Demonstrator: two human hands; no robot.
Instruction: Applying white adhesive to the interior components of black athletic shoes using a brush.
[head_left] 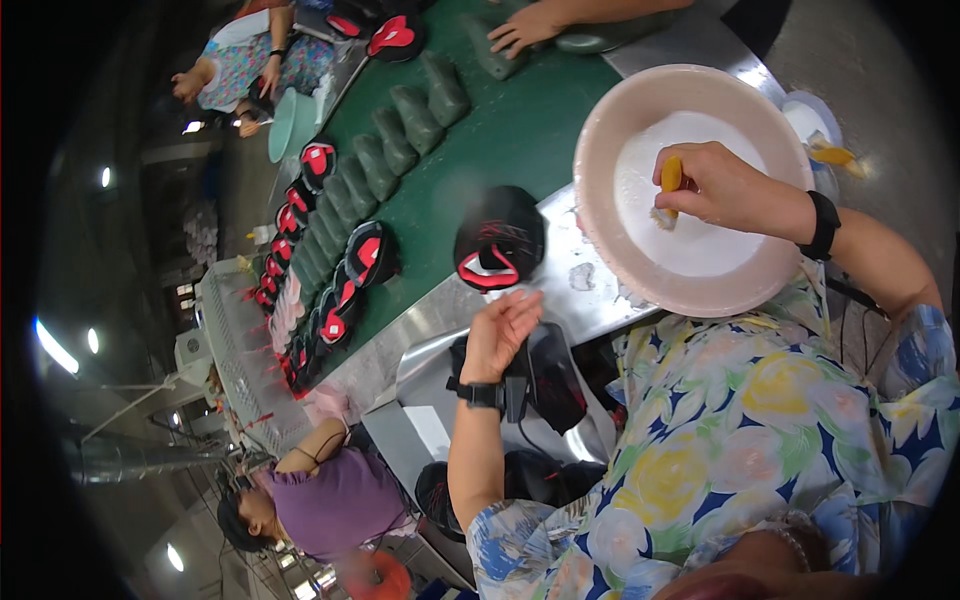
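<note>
My right hand (pixel 712 185) is closed on the yellow handle of a brush (pixel 672 180). The brush's pale bristles dip into white liquid (pixel 655 150), held in a wide pinkish basin (pixel 605 240). On the near edge of the work surface sits a black shoe upper (pixel 497 225) with red lining around its opening. Just short of that opening is my left hand (pixel 503 328), fingers stretched out and nothing in them. Whether the fingertips touch the shoe upper I cannot tell.
Rows of grey-green shoe lasts (pixel 375 165) and black-and-red shoe uppers (pixel 370 250) cover the green belt (pixel 430 235). A co-worker's hand (pixel 525 25) rests on a last at the far side. More black shoe pieces (pixel 555 390) lie below my left arm. Other people sit at the left.
</note>
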